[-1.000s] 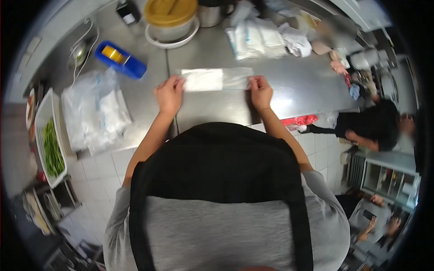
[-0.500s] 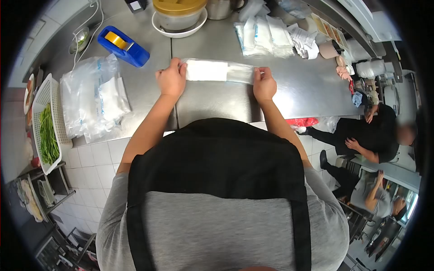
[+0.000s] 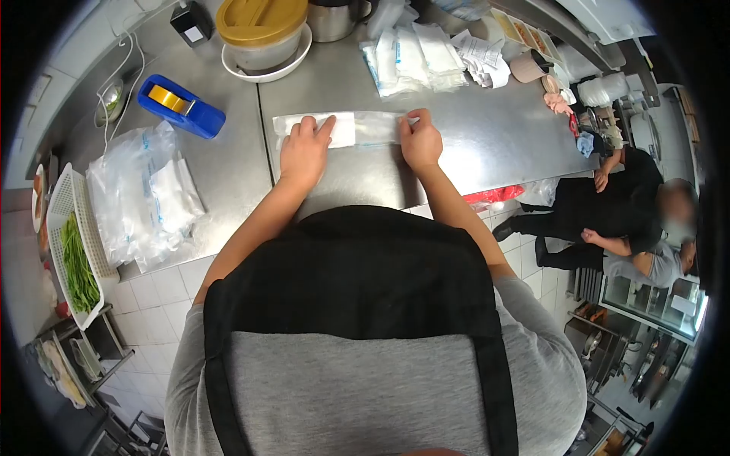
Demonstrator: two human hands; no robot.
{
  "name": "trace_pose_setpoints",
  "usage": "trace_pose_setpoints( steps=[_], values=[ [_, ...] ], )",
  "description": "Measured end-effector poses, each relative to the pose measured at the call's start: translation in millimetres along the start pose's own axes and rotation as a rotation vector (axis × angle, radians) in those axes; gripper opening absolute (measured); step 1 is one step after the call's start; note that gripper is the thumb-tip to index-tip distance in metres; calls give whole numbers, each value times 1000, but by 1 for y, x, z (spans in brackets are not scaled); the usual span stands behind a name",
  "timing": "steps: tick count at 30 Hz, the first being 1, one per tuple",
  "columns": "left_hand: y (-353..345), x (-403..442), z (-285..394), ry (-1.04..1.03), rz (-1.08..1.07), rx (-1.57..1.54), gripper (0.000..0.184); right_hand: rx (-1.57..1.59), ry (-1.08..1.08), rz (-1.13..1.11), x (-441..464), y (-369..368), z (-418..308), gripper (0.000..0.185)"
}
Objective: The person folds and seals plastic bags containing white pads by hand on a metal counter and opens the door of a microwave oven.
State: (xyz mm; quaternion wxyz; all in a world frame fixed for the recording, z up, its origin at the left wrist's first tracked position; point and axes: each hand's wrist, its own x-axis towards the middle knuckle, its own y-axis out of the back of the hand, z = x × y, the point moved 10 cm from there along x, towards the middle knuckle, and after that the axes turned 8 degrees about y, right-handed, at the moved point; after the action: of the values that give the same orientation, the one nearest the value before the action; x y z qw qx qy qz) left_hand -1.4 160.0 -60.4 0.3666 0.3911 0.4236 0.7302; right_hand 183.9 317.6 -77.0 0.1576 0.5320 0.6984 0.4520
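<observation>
While open left grip (image 3: 304, 156) presses packet (image 3: 376, 129), right grip (image 3: 421, 144) pinches end.

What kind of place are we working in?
Probably a commercial kitchen: a long stainless-steel counter, a white plastic basket of green vegetables, and a white-tiled floor.

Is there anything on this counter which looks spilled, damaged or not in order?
I see no spill or damage. The long packet looks fairly straight. Slightly untidy: the plastic bags at the left lie crumpled near the front edge of the counter, and the papers at the back are rumpled.
</observation>
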Motion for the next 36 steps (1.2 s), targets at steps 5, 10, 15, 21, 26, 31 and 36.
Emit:
trace_pose_setpoints(
  steps=[5, 10, 15, 21, 26, 31, 36],
  values=[
    [1, -3, 1, -10, 3, 8, 42, 77, 475, 43, 8, 23, -52, 45],
    [-6, 0, -1, -24, -12, 42, 45, -91, 491, -503, 25, -48, -72, 42],
    [-3, -2, 3, -69, -21, 43, 52, -185, 491, -775, 32, -96, -69, 35],
    [6, -1, 7, -124, -48, 61, 53, -214, 582, -937, 29, -116, -69, 43],
    [8, 8, -1, -123, -77, 60, 48, -52, 541, -963, 19, -128, -57, 38],
    [18, 17, -1, -196, -98, -6, 41, 787, -141, -865, -59, -116, -39, 36],
    [25, 11, 7, -168, -103, 9, 41, 619, -198, -722, -57, -58, -41, 46]
  ],
)
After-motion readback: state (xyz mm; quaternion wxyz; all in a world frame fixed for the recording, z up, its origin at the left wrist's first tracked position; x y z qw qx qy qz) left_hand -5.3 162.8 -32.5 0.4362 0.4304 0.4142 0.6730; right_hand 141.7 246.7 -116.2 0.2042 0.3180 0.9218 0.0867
